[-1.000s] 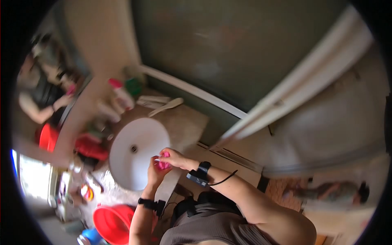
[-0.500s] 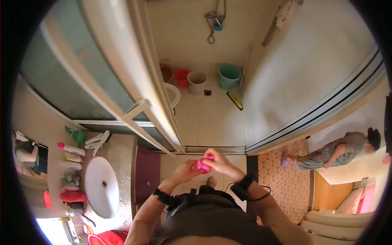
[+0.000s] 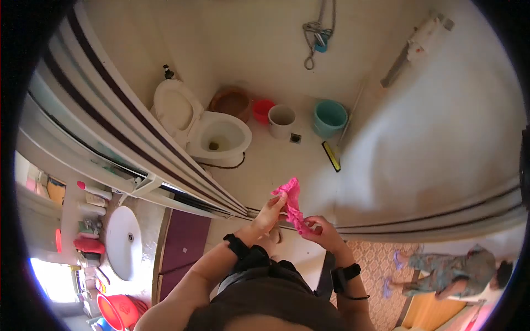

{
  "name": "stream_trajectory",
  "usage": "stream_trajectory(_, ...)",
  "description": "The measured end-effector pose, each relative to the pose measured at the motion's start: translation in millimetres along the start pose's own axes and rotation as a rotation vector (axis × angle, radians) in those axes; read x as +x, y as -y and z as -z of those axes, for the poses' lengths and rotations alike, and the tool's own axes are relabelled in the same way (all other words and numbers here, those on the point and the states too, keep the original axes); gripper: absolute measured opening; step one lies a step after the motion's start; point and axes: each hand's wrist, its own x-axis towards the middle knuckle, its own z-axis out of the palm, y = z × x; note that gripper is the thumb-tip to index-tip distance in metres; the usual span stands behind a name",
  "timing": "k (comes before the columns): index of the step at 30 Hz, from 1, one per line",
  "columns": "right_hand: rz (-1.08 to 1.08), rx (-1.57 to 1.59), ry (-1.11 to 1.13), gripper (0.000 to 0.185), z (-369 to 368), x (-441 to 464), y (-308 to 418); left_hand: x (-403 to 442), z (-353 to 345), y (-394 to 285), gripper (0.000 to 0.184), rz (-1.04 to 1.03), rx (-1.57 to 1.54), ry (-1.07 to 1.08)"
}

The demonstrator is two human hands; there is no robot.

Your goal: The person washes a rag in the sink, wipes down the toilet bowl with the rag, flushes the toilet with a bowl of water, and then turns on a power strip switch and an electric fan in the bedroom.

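Note:
Between my hands stretches a crumpled, bright pink cloth [image 3: 294, 205]; whether it is a rag or some other soft item I cannot tell. My left hand [image 3: 269, 214] pinches it near its upper middle, with the thumb on top. Its lower right end is gripped in the fingers of my right hand [image 3: 324, 234]. Both hands are in front of my waist, over the bathroom threshold, and each wrist wears a black band.
Ahead are an open toilet [image 3: 223, 135], a brown tub [image 3: 232, 103], a red bucket [image 3: 264, 111], a white bucket [image 3: 282, 121], a teal bucket [image 3: 330, 117] and a yellow-black squeegee [image 3: 331, 156]. The washbasin [image 3: 122, 243] is left. Another person [image 3: 464, 273] is on the right.
The bunched pink cloth is now spread out between my hands, which have moved apart. My view has shifted forward into the bathroom, bringing the toilet and brown tub more fully into sight.

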Motion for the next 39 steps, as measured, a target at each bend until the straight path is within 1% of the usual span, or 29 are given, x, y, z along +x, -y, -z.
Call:
stream_trajectory(2, 0.097, -0.273, -0.079, 0.049, 13.6, 25.0, 8.4, 32.6, 9.4, -4.7, 0.046, 0.0, 0.032, -0.057)
stream_trajectory(3, 0.144, -0.412, -0.114, 0.04, 24.3, 40.4, 12.7, 54.0, 17.9, -5.1, 0.048, 0.079, 0.183, -0.077)
stream_trajectory(4, 0.155, -0.423, -0.09, 0.04, 36.8, 56.5, 10.0, 78.8, 27.3, -5.1, 0.051, 0.158, 0.33, -0.1)
stream_trajectory(5, 0.122, -0.483, -0.13, 0.032, 50.6, 73.9, 6.0, 107.2, 50.7, -1.1, 0.055, 0.035, 1.004, 0.03)
stream_trajectory(6, 0.081, -0.541, -0.164, 0.024, 62.0, 89.5, 5.2, 112.7, 45.2, -15.0, 0.055, 0.035, 0.98, 0.004)
stream_trajectory(7, 0.065, -0.491, -0.227, 0.015, 68.4, 103.9, 8.2, 104.9, 32.2, -32.6, 0.057, 0.008, 1.128, -0.027)
stream_trajectory(8, 0.077, -0.496, -0.201, 0.015, 76.9, 120.8, 14.3, 108.9, 26.1, -50.2, 0.059, -0.028, 1.288, -0.061)
stream_trajectory(9, 0.061, -0.491, -0.146, 0.015, 85.3, 138.2, 23.5, 133.5, 42.7, -30.1, 0.064, -0.19, 1.154, 0.004)
stream_trajectory(10, 0.042, -0.489, -0.091, 0.015, 93.7, 154.6, 32.7, 143.2, 37.0, -46.0, 0.064, -0.198, 1.149, -0.02)
stream_trajectory(12, 0.058, -0.39, -0.01, 0.016, 98.1, 186.5, 42.1, 158.2, 19.7, -70.4, 0.066, -0.43, 0.835, 0.311)
stream_trajectory(14, 0.096, -0.392, 0.092, 0.019, 102.5, 222.2, 40.5, 179.4, 14.9, -76.4, 0.064, -0.391, 0.875, 0.344)
stream_trajectory(15, -0.043, -0.31, 0.152, 0.021, 104.8, 237.1, 60.2, 192.1, 14.9, -77.7, 0.062, -0.347, 0.918, 0.399)
stream_trajectory(16, -0.017, -0.321, 0.169, 0.021, 112.2, 253.4, 70.2, 203.4, 14.8, -79.3, 0.055, -0.295, 0.849, 0.37)
stream_trajectory(18, 0.073, -0.216, 0.302, 0.026, 128.0, 284.0, 84.5, 217.9, 24.5, -88.6, 0.048, -0.232, 1.009, 0.2)
stream_trajectory(19, 0.076, -0.346, 0.366, 0.031, 136.3, 298.2, 101.7, 217.9, 25.4, -111.7, 0.048, -0.242, 1.008, 0.169)
stream_trajectory(20, 0.09, -0.35, 0.391, 0.031, 143.6, 316.4, 106.3, 216.6, 26.0, -131.8, 0.045, -0.253, 1.029, 0.113)
stream_trajectory(22, 0.14, -0.66, 0.449, 0.034, 157.0, 348.7, 111.2, 208.6, 23.4, -170.1, 0.042, -0.266, 1.044, 0.029)
stream_trajectory(24, 0.262, -0.68, 0.414, 0.032, 171.9, 386.3, 109.7, 216.2, 20.6, -205.0, 0.038, -0.203, 0.958, -0.041)
stream_trajectory(26, 0.354, -0.713, 0.194, 0.027, 186.1, 435.9, 101.9, 236.7, 17.6, -225.3, 0.04, -0.32, 1.02, -0.127)
stream_trajectory(27, 0.434, -0.705, 0.057, 0.035, 190.0, 465.6, 90.2, 245.6, 16.9, -233.3, 0.043, -0.393, 1.088, -0.167)
stream_trajectory(28, 0.46, -0.702, 0.084, 0.035, 188.7, 496.0, 85.1, 247.7, 7.7, -248.2, 0.043, -0.396, 1.087, -0.206)
stream_trajectory(30, 0.584, -0.345, -0.332, 0.038, 182.3, 548.3, 72.8, 248.7, -16.6, -281.9, 0.05, -0.493, 1.129, -0.18)
stream_trajectory(31, 0.589, -0.342, -0.305, 0.038, 176.4, 570.4, 68.9, 260.0, -15.5, -289.5, 0.05, -0.487, 1.121, -0.207)
stream_trajectory(32, 0.427, -0.077, -0.123, 0.037, 168.8, 588.1, 63.7, 269.9, -15.6, -295.3, 0.054, -0.58, 1.183, -0.204)
stream_trajectory(33, 0.182, 0.304, 0.11, 0.037, 155.0, 592.0, 78.6, 275.2, -13.0, -302.0, 0.059, -0.674, 1.243, -0.195)
stream_trajectory(34, -0.018, 0.616, 0.339, 0.037, 141.3, 590.0, 98.3, 279.5, -10.6, -312.9, 0.059, -0.668, 1.237, -0.215)
stream_trajectory(36, -0.374, 1.062, 0.81, 0.039, 121.5, 578.9, 159.0, 287.9, -2.3, -344.3, 0.052, -0.978, 1.189, -0.578)
stream_trajectory(37, -0.466, 1.144, 0.945, 0.04, 111.6, 574.4, 183.3, 296.2, 10.2, -352.5, 0.052, -0.977, 1.19, -0.597)
stream_trajectory(39, -0.523, 1.113, 0.979, 0.044, 85.9, 580.2, 207.6, 316.0, 48.2, -359.4, 0.046, -0.92, -0.14, -0.572)
